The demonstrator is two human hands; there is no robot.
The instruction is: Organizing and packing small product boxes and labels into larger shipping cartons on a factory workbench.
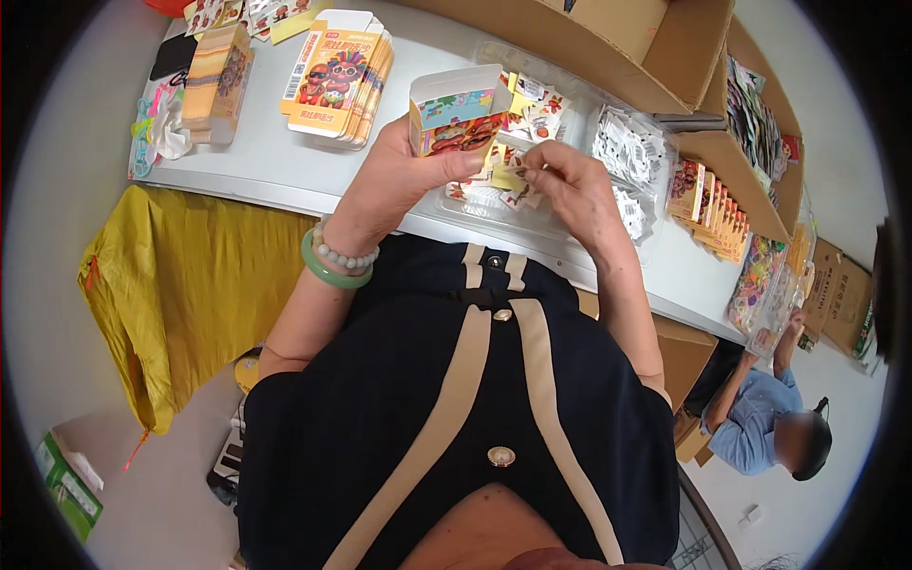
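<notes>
Upright over the table's near edge, a small orange printed carton (461, 131) with its top flaps open is gripped by my left hand (408, 171), thumb across the front. My right hand (570, 185) is closed in a pinch just right of the carton. Its fingertips are among small printed cards with yellow pieces (503, 176) in a clear plastic tray (560, 226); whatever they pinch cannot be told from the cards beneath. More picture cards (541, 116) lie in the tray's farther part.
Flattened orange cartons (332, 81) are stacked at the left, beside another carton stack (218, 85). White packets (627, 142) fill compartments at right, near orange cartons (708, 204). Cardboard boxes (646, 47) stand behind. A yellow cloth (190, 294) hangs at left; a person (760, 418) works at far right.
</notes>
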